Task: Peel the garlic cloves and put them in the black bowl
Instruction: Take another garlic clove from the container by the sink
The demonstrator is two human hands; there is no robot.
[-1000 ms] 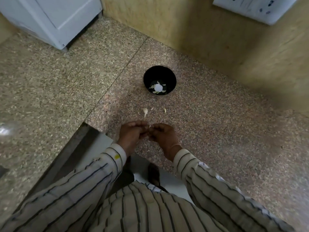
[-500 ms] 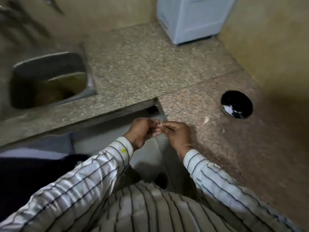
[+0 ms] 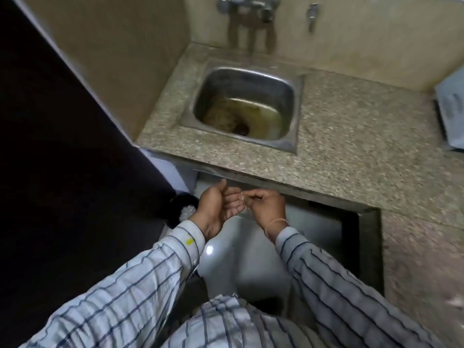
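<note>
The person stands at a gap in the granite table [image 3: 351, 136], both hands held in the air in front of its edge, over the floor and not over any work surface. The left hand [image 3: 218, 209] lies palm up, its fingers loosely curved into a shallow cup; whether a clove rests in that cup cannot be told. The right hand [image 3: 267, 207], at 3 o'clock of the left and nearly touching its fingertips, pinches a thin pale scrap [image 3: 241, 195] between thumb and forefinger; it looks more like a sliver of skin than a clove, but it is too small to be sure. At 12 o'clock of the hands a stained steel sink [image 3: 298, 109] is set into the table. At 9 o'clock of the left hand, below table height, sits a dark round container [image 3: 175, 204] with something pale inside, probably a waste bin and not the task's bowl. Neither the black bowl nor any whole garlic clove is in view, so the count of peeled cloves cannot be read here. This seems to be a clearing-away step, shedding peel, with further peeling and dropping cloves into the bowl likely left.
</note>
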